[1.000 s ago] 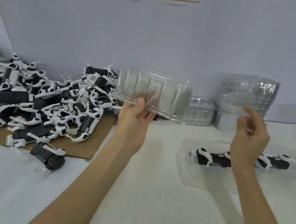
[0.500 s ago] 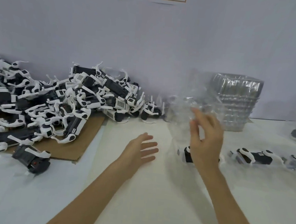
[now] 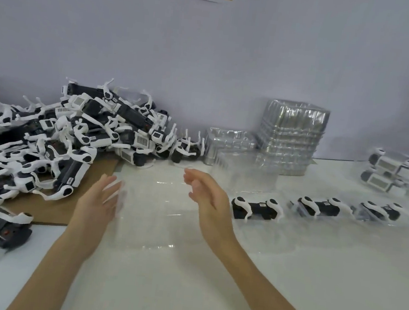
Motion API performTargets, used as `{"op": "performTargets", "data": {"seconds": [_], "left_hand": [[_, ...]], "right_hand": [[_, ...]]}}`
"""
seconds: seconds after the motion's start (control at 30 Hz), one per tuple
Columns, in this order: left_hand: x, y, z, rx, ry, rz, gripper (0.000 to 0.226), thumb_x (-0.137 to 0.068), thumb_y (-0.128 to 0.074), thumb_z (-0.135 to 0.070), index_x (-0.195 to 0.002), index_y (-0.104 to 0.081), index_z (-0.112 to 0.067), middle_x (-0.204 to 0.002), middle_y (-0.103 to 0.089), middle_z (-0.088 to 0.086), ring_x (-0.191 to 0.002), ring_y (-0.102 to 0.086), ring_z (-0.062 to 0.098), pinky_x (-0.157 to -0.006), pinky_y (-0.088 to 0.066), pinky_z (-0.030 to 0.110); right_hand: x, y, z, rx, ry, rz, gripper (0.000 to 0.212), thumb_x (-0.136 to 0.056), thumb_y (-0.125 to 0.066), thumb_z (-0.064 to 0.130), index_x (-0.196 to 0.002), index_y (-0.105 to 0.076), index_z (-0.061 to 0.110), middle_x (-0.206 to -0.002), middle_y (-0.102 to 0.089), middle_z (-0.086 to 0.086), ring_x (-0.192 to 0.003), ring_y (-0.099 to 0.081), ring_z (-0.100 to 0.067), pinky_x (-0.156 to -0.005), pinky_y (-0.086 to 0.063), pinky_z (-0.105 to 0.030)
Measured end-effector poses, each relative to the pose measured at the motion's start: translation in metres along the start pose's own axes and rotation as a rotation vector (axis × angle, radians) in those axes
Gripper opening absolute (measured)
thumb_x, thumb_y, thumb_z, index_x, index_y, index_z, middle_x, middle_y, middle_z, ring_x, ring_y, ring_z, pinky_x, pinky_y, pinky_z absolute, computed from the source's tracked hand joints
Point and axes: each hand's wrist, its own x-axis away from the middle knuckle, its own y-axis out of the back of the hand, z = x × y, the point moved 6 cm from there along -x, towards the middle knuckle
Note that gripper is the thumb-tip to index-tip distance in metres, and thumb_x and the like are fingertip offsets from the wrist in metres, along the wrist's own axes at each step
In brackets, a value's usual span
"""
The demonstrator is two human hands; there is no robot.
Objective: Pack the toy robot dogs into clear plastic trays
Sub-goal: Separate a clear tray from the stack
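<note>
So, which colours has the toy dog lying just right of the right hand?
The toy dog has a black body and white legs; head view.

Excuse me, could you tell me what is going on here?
A person is packing toy robot dogs. Their left hand and right hand are open at either side of an empty clear tray on the table. A heap of unpacked dogs lies at left; packed dogs sit in trays at right, spare trays stacked behind.

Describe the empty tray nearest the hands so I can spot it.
From the tall stack of clear trays by the wall, come forward across the white table. The empty tray lies flat between the left hand and right hand; unlike trays to its right, it holds no dog.
</note>
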Motion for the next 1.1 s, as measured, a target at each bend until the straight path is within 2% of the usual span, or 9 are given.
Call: {"op": "performTargets", "data": {"seconds": [0.1, 0.17, 0.33, 0.57, 0.7, 0.8, 0.9, 1.0, 1.1], "left_hand": [[-0.002, -0.004, 0.004, -0.276, -0.088, 0.073, 0.036, -0.088, -0.073, -0.033, -0.123, -0.065, -0.035, -0.130, -0.067, -0.006, -0.121, -0.061, 0.010, -0.106, -0.042, 0.036], [-0.003, -0.008, 0.007, -0.388, -0.144, 0.113, 0.035, -0.089, -0.072, -0.027, -0.120, -0.067, -0.041, -0.128, -0.067, -0.012, -0.119, -0.061, 0.005, -0.102, -0.043, 0.033], [-0.005, -0.014, 0.010, -0.325, -0.197, 0.084, 0.032, -0.091, -0.064, -0.011, -0.109, -0.074, -0.036, -0.119, -0.072, -0.011, -0.111, -0.068, 0.011, -0.089, -0.049, 0.035], [0.004, -0.018, 0.006, -0.313, -0.178, 0.030, 0.030, -0.091, -0.064, -0.010, -0.111, -0.074, -0.030, -0.115, -0.074, -0.004, -0.119, -0.064, 0.018, -0.113, -0.041, 0.046], [0.006, -0.019, 0.004, -0.321, -0.185, 0.034, 0.030, -0.091, -0.064, -0.010, -0.111, -0.074, -0.030, -0.118, -0.073, -0.003, -0.120, -0.063, 0.020, -0.113, -0.040, 0.046], [0.006, -0.019, 0.004, -0.315, -0.177, 0.037, 0.030, -0.089, -0.065, -0.011, -0.109, -0.075, -0.032, -0.118, -0.073, -0.002, -0.120, -0.062, 0.019, -0.113, -0.040, 0.045], [0.006, -0.020, 0.006, -0.315, -0.164, 0.054, 0.032, -0.088, -0.065, -0.012, -0.111, -0.074, -0.031, -0.116, -0.074, -0.003, -0.120, -0.063, 0.018, -0.114, -0.040, 0.045], [0.008, -0.021, 0.005, -0.312, -0.151, 0.053, 0.035, -0.074, -0.070, -0.027, -0.109, -0.076, -0.034, -0.118, -0.073, -0.002, -0.119, -0.063, 0.017, -0.112, -0.042, 0.043], [0.009, -0.023, 0.003, -0.298, -0.133, 0.047, 0.040, -0.068, -0.071, -0.033, -0.107, -0.076, -0.035, -0.118, -0.073, -0.002, -0.118, -0.064, 0.016, -0.110, -0.043, 0.042]], "right_hand": [[-0.005, 0.008, -0.004, -0.090, -0.096, -0.056, 0.031, -0.107, -0.045, 0.014, -0.126, -0.066, 0.025, -0.130, -0.064, 0.012, -0.124, -0.053, 0.006, -0.098, -0.038, -0.007], [-0.008, 0.013, -0.006, -0.111, -0.149, -0.050, 0.033, -0.107, -0.043, 0.016, -0.131, -0.063, 0.027, -0.136, -0.060, 0.014, -0.124, -0.048, 0.014, -0.095, -0.033, 0.000], [-0.010, 0.026, -0.012, 0.017, -0.148, -0.041, 0.034, -0.108, -0.041, 0.024, -0.138, -0.057, 0.026, -0.136, -0.052, 0.023, -0.123, -0.041, 0.020, -0.097, -0.029, 0.002], [-0.016, 0.063, -0.030, 0.453, -0.161, -0.104, 0.033, -0.105, -0.045, 0.026, -0.136, -0.057, 0.021, -0.141, -0.052, 0.006, -0.131, -0.046, -0.009, -0.113, -0.034, -0.031], [-0.022, 0.094, -0.037, 0.504, -0.187, -0.220, 0.030, -0.104, -0.047, 0.026, -0.129, -0.062, 0.019, -0.133, -0.059, 0.005, -0.124, -0.052, -0.010, -0.104, -0.036, -0.024], [-0.025, 0.115, -0.037, 0.498, -0.158, -0.292, 0.026, -0.104, -0.047, 0.023, -0.119, -0.068, 0.017, -0.119, -0.065, 0.008, -0.110, -0.055, -0.005, -0.085, -0.033, -0.001], [-0.029, 0.134, -0.041, 0.482, -0.160, -0.323, 0.025, -0.102, -0.049, 0.021, -0.111, -0.072, 0.018, -0.107, -0.067, 0.012, -0.102, -0.056, -0.003, -0.076, -0.032, 0.005], [-0.034, 0.156, -0.048, 0.538, -0.205, -0.314, 0.023, -0.101, -0.050, 0.021, -0.101, -0.073, 0.020, -0.099, -0.068, 0.010, -0.096, -0.057, -0.007, -0.073, -0.035, -0.004], [-0.040, 0.188, -0.051, 0.604, -0.238, -0.316, 0.024, -0.099, -0.050, 0.017, -0.092, -0.073, 0.021, -0.096, -0.071, 0.004, -0.093, -0.062, -0.016, -0.074, -0.040, -0.024]]}}
